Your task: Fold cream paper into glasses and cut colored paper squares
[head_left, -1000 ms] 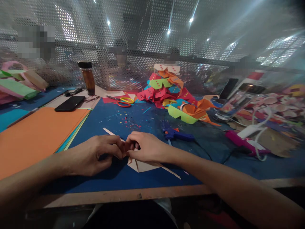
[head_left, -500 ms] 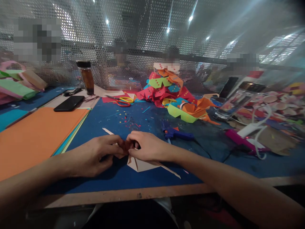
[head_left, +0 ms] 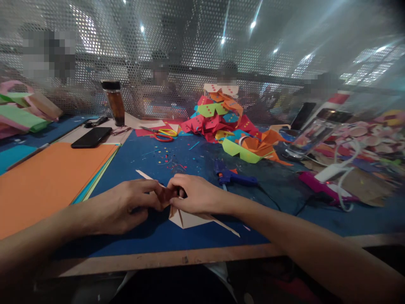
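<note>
A pale pink folded paper piece (head_left: 190, 219) lies on the blue mat (head_left: 177, 156) near the table's front edge. My left hand (head_left: 126, 205) and my right hand (head_left: 194, 195) meet fingertip to fingertip over its middle, both pinching and pressing the paper down. Pointed paper ends stick out beyond each hand, one to the upper left and one to the lower right. The pinched fold itself is hidden under my fingers.
A stack of orange and coloured sheets (head_left: 47, 177) lies left, with a black phone (head_left: 91, 137) and a dark bottle (head_left: 114, 103) behind. Scissors (head_left: 163, 133), a pile of folded coloured paper (head_left: 228, 122), a blue glue gun (head_left: 234, 178) and a pink tool (head_left: 322, 188) sit beyond. A mesh screen closes the back.
Almost nothing has moved. My left fingers shifted slightly on the paper where the two hands meet; the right hand stays put.
</note>
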Tool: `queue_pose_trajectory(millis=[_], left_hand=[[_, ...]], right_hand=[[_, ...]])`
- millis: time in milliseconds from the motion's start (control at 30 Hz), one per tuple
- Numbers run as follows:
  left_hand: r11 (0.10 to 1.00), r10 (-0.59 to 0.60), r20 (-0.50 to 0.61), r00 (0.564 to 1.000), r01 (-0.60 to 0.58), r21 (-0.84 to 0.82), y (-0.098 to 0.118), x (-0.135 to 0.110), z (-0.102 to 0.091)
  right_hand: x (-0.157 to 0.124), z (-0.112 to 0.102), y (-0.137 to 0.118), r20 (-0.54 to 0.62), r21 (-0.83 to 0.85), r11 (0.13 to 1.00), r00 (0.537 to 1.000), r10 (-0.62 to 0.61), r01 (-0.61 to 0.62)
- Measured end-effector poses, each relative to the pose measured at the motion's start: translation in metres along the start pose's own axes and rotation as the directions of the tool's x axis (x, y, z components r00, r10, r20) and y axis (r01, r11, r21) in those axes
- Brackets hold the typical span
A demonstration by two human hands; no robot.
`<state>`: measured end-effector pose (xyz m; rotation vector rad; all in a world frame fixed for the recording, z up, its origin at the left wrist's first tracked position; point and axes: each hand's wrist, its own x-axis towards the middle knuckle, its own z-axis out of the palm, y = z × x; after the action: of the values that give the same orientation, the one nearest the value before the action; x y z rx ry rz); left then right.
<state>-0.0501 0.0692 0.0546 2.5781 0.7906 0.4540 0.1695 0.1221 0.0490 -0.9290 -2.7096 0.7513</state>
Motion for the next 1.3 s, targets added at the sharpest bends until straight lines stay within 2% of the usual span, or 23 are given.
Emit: queue_pose_trajectory(millis=[367, 833, 967, 1300], left_hand=[[1.000, -0.019, 0.037, 0.999, 0.020, -0.024, -0.0023, -0.0020, -0.0017], [1.000, -0.011, 0.002, 1.000, 0.011, 0.004, 0.0019, 0.0002, -0.0025], [0.999, -0.035, 0.021, 0.999, 0.035, -0.002, 0.0039, -0.0001, -0.0032], [0.994, -0.048, 0.088, 0.995, 0.038, 0.105, 0.0047, -0.0035, 0.0007]], right_hand=[[-0.0012, 0.0015, -0.0024, -0.010, 0.002, 0.999, 0.999, 0.047, -0.047], [-0.0006, 0.0010, -0.0075, -0.023, -0.005, 0.999, 0.998, 0.051, -0.051], [0.0000, 0.0013, -0.0058, -0.027, -0.002, 0.998, 0.998, 0.055, -0.055], [-0.0005, 0.0003, -0.0058, -0.012, -0.021, 0.998, 0.998, 0.057, -0.057]])
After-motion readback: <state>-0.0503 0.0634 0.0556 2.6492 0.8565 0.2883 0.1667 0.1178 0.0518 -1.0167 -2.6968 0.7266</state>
